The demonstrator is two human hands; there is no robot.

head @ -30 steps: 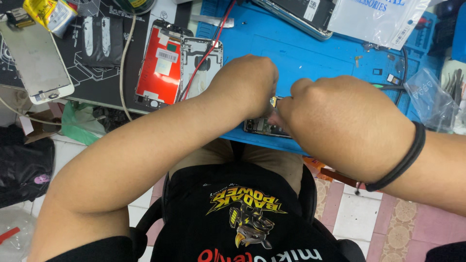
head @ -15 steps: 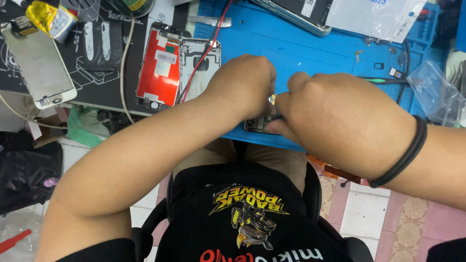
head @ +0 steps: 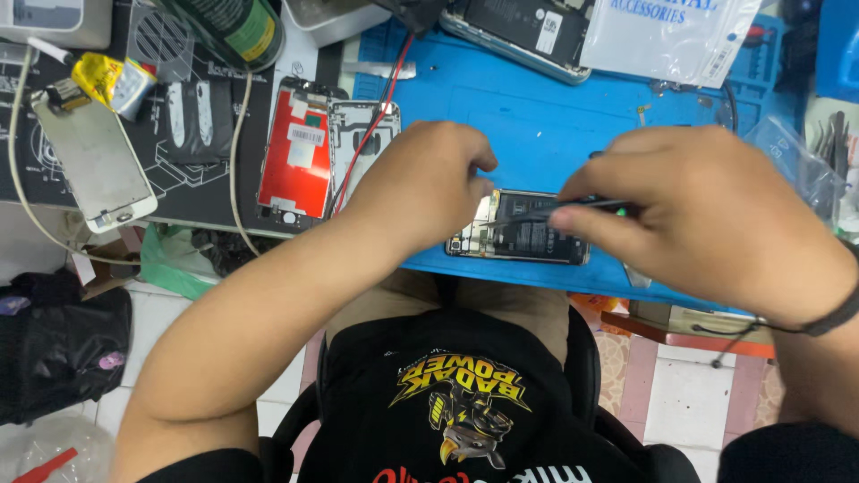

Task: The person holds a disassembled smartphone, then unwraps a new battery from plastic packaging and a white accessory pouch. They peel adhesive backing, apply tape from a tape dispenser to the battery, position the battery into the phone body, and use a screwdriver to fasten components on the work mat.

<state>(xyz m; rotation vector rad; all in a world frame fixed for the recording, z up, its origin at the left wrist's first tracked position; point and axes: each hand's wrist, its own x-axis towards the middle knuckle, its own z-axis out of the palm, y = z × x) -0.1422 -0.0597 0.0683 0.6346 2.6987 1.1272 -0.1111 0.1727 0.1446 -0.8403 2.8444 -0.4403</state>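
An opened phone (head: 523, 237) lies on the blue mat (head: 537, 116). The left hand (head: 420, 183) rests at its left end; the right hand (head: 707, 219) pinches a thin tool (head: 537, 212) lying across it.

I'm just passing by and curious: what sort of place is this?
Most likely a phone repair bench. An opened phone lies on a blue work mat, a detached screen and a white phone lie beside it.

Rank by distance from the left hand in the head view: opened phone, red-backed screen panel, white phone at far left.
From the left hand:
1. Opened phone, just right of it, under the fingertips.
2. Red-backed screen panel, to its left.
3. White phone, far left on the black mat.
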